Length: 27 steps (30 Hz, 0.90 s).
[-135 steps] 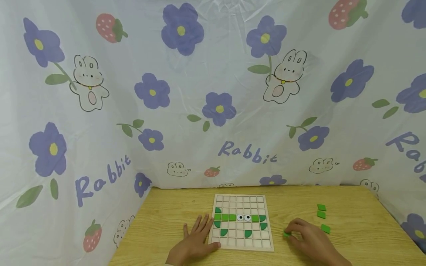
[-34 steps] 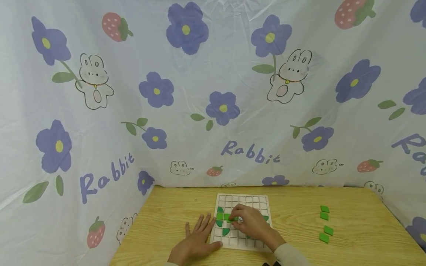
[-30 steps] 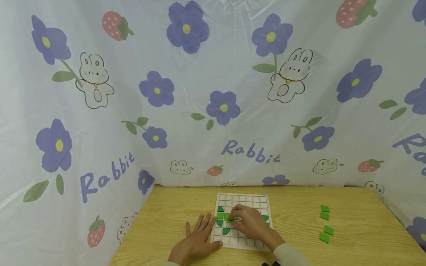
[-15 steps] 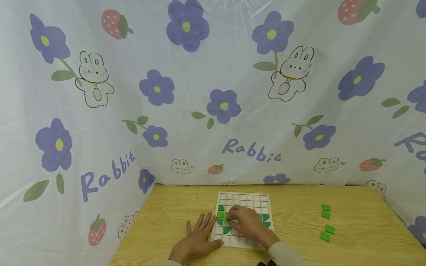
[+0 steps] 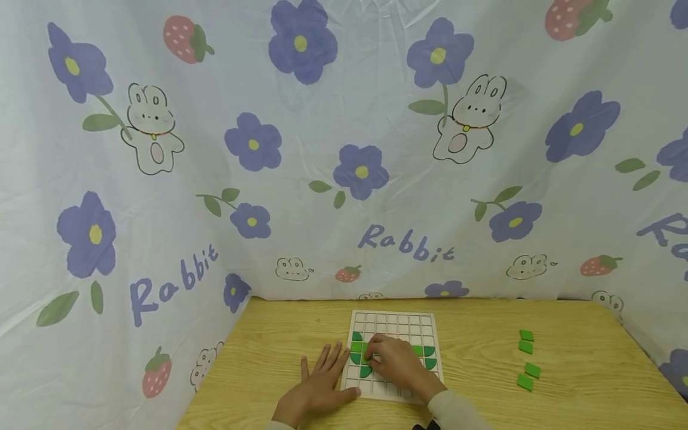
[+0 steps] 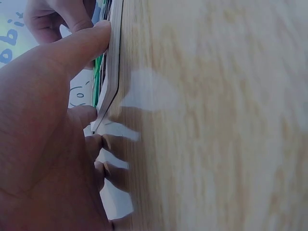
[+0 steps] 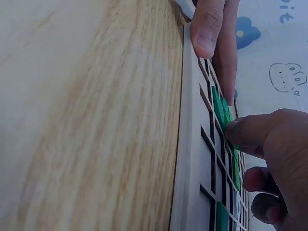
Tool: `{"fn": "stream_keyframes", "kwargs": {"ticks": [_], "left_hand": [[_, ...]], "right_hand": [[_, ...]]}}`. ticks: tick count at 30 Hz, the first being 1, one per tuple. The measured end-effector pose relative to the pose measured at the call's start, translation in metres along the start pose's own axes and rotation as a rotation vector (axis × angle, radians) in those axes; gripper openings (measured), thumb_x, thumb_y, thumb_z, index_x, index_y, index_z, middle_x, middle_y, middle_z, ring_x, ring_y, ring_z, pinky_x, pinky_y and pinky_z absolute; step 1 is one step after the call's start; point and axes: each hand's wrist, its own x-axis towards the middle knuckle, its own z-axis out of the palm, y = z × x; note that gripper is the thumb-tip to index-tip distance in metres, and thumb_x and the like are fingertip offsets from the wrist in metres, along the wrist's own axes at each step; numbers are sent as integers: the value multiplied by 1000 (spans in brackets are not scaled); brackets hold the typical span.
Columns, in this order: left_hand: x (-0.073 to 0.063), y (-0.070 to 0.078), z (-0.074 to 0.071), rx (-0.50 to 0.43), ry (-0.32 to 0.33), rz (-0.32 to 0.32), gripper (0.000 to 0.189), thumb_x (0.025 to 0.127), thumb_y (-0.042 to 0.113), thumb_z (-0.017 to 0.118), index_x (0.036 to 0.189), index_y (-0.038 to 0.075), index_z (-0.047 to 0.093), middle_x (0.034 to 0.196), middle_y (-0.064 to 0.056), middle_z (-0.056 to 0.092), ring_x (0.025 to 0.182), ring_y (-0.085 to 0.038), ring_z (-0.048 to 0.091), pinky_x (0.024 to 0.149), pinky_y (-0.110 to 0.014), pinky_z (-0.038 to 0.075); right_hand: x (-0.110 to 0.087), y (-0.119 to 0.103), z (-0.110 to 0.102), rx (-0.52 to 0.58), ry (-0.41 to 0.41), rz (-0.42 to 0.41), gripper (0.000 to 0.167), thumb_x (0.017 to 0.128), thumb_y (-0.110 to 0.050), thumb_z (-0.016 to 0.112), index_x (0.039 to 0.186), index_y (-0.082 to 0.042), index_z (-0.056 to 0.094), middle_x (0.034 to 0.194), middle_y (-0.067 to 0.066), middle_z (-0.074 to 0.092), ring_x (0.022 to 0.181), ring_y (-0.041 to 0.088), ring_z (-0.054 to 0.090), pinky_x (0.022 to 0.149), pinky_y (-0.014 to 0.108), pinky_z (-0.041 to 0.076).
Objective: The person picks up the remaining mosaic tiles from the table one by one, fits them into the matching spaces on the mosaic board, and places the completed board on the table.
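A pale wooden grid board [image 5: 414,325] lies on the table, holding light green square tiles and darker quarter-round pieces [image 5: 429,350]. My right hand [image 5: 395,361] reaches over its left half. Thumb and forefinger pinch a green square tile [image 5: 365,357] low at the second column, just above a quarter-round piece [image 5: 366,372]; the fingers partly cover it. The hand hides the middle of the board, including the eye pieces. My left hand [image 5: 317,388] rests with fingers spread at the board's left side, and its thumb [image 6: 96,36] lies on the board's edge.
Several loose green tiles [image 5: 527,335] lie on the wooden table [image 5: 473,334] to the right of the board. A white curtain [image 5: 301,197] printed with flowers and rabbits hangs behind the table and along its sides.
My right hand took a green tile from the table right of the board and brought it left onto the grid. In the last second it shifted slightly left and lower. The left hand stays put.
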Motion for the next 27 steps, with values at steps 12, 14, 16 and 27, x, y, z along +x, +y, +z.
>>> {"fn": "stream_keyframes", "kwargs": {"ticks": [12, 14, 16, 27], "left_hand": [[3, -3, 1, 7, -6, -8, 96, 99, 70, 58, 172, 18, 24, 181, -9, 13, 167, -42, 6, 117, -87, -8], [3, -2, 1, 5, -6, -7, 96, 99, 70, 58, 172, 18, 24, 181, -10, 13, 167, -42, 6, 117, -87, -8], [2, -2, 1, 4, -6, -4, 96, 99, 70, 58, 172, 18, 24, 181, -10, 12, 167, -42, 6, 117, -86, -8], [2, -1, 2, 22, -1, -4, 95, 100, 70, 57, 172, 18, 24, 181, -9, 12, 167, -41, 7, 117, -86, -8]], "right_hand": [[-1, 0, -7, -8, -59, -43, 10, 99, -20, 77, 104, -24, 86, 106, -14, 70, 85, -2, 66, 71, 22, 58], [-1, -1, -8, -33, -64, -64, 11, 100, -19, 77, 105, -24, 86, 107, -13, 71, 86, -1, 67, 73, 22, 59], [-2, -1, -9, -56, -72, -83, 12, 100, -18, 77, 106, -24, 86, 108, -12, 71, 87, 0, 68, 73, 23, 59], [-6, 0, -10, -73, -94, -88, 16, 100, -18, 75, 111, -25, 84, 113, -11, 69, 81, -1, 65, 72, 23, 58]]}}
